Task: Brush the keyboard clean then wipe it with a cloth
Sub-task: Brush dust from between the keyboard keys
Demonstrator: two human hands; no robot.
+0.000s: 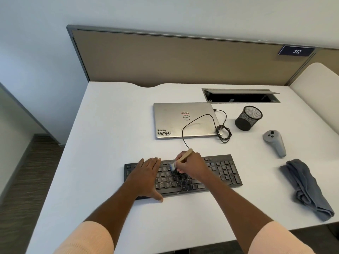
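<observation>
The left hand (148,174) lay flat, fingers straight, on the keyboard (223,171), covering its left keys, and both forearms hid parts of the near rows. Just beside it, over the middle keys, the right hand (191,165) had its fingers curled round the pale handle of a brush (186,154). The bristle end under those fingers was blurred, so contact with the keys could not be told. The key legends were too small to read. Well to the right of the right hand, a grey cloth (306,187) lay crumpled on the desk (102,143). Beyond the hands sat a closed laptop (170,118). A black cable (218,131) crossed its lid and vanished behind the right hand. A mesh cup (247,119) and a grey controller (275,143) stood farther right.
</observation>
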